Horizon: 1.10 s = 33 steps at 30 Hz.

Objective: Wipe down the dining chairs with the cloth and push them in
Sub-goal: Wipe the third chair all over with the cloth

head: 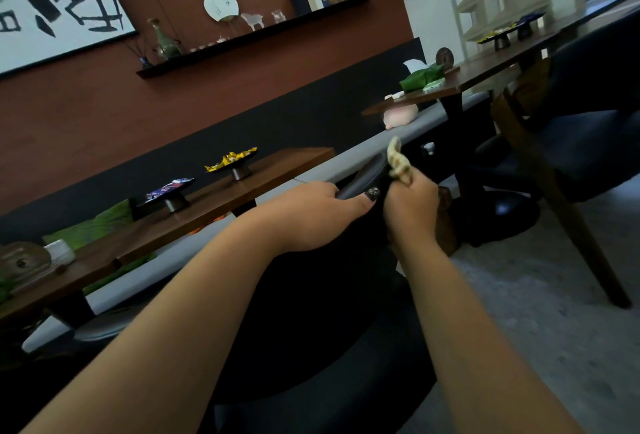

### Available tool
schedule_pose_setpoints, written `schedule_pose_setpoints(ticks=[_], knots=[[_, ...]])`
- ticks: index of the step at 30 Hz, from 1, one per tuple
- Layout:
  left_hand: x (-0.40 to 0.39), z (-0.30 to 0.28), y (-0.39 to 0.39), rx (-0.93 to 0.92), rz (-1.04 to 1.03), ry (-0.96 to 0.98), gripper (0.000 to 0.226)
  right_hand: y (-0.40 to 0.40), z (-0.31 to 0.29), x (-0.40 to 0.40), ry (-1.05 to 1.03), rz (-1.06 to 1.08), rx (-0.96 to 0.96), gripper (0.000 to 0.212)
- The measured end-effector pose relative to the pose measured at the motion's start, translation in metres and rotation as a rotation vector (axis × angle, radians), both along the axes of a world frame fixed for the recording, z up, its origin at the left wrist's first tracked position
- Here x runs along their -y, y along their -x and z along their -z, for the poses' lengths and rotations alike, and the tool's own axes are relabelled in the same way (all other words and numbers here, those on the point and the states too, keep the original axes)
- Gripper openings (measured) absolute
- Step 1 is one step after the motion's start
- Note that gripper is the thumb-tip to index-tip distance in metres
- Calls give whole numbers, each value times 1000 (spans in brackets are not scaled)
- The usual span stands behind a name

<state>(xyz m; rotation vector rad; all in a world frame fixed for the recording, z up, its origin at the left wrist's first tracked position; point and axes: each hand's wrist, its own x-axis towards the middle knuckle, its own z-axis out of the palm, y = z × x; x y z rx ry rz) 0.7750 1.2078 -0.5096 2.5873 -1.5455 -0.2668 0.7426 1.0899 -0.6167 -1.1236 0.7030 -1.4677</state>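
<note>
A dark dining chair (322, 295) stands right in front of me, its curved backrest top running up toward the middle of the view. My left hand (311, 215) grips the top edge of that backrest, thumb over the rim. My right hand (412, 206) is closed around a bunched pale cloth (398, 161), which sticks up out of the fist beside the backrest's right end. A second dark chair (568, 153) with wooden legs stands at the right, next to the far table.
A wooden table (221, 201) beyond the chair carries two small footed dishes of sweets. A grey bench (349, 156) runs along the wall. Another table (485, 69) with a tissue box stands at the right. Bare floor (540, 312) lies at the lower right.
</note>
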Motion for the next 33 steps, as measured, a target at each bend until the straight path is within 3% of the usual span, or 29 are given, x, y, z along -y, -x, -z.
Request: schedule_pose_setpoints(ticks=[5, 9, 13, 18, 21, 23, 31, 33], knots=[[-1, 3, 1, 37, 13, 17, 51, 2, 20, -12, 395, 72, 31, 50], [-4, 3, 2, 59, 17, 23, 53, -10, 62, -11, 400, 149, -56, 49], [-1, -1, 4, 51, 11, -23, 56, -24, 107, -11, 60, -15, 39, 41], [1, -1, 3, 57, -4, -42, 50, -43, 117, -33, -573, -66, 317, 27], [0, -1, 3, 75, -2, -32, 55, -43, 108, -32, -709, -14, 253, 36], [0, 0, 2, 77, 8, -24, 58, -36, 95, -31, -658, -19, 188, 36], [-9, 0, 3, 38, 36, 24, 79, -15, 17, -46, -37, 117, 213, 33], [-12, -1, 6, 65, 63, 22, 72, -12, 23, -53, 77, 168, 172, 36]])
